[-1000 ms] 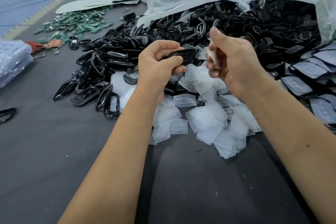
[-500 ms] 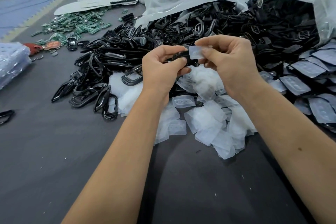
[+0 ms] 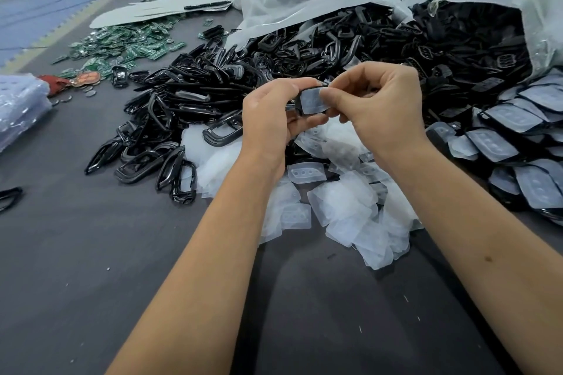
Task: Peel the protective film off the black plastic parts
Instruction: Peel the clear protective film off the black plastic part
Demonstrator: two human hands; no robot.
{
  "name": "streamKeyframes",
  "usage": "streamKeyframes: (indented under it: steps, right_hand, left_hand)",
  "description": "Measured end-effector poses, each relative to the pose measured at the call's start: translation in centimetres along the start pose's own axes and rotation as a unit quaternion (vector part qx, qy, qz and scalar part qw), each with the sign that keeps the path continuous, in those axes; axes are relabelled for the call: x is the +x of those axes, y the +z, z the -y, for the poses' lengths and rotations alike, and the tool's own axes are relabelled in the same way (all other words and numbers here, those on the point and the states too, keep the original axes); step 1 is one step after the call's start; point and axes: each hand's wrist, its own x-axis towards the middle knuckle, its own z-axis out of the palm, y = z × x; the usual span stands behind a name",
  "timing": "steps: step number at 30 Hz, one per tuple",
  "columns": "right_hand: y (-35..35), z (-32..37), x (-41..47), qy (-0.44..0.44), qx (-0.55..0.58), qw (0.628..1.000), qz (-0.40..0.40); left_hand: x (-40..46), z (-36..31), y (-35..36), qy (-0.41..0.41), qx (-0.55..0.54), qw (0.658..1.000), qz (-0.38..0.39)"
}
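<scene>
Lying with its long axis running from 9 to 3 o'clock, the small black plastic part [image 3: 300, 104] is being gripped by the curled left hand [image 3: 272, 119] at its 9 o'clock end, while the right hand [image 3: 379, 106] is pinching the translucent protective film [image 3: 311, 101] from 3 o'clock.

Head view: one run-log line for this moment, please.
left hand grips black part | right hand pinches film | film on part

My left hand [image 3: 269, 119] and right hand [image 3: 377, 109] meet at chest height, forearms stretched forward, fingers [image 3: 330, 97] curled and pinching together.
</scene>
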Motion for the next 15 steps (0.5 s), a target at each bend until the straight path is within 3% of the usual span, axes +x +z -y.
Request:
streamKeyframes:
  steps: [15]
  right_hand:
    - [-0.46, 0.22, 0.2, 0.022, 0.009, 0.999, 0.022]
  left_hand:
    - [-0.21, 0.03, -0.05, 0.009, 0.017, 1.0, 0.007]
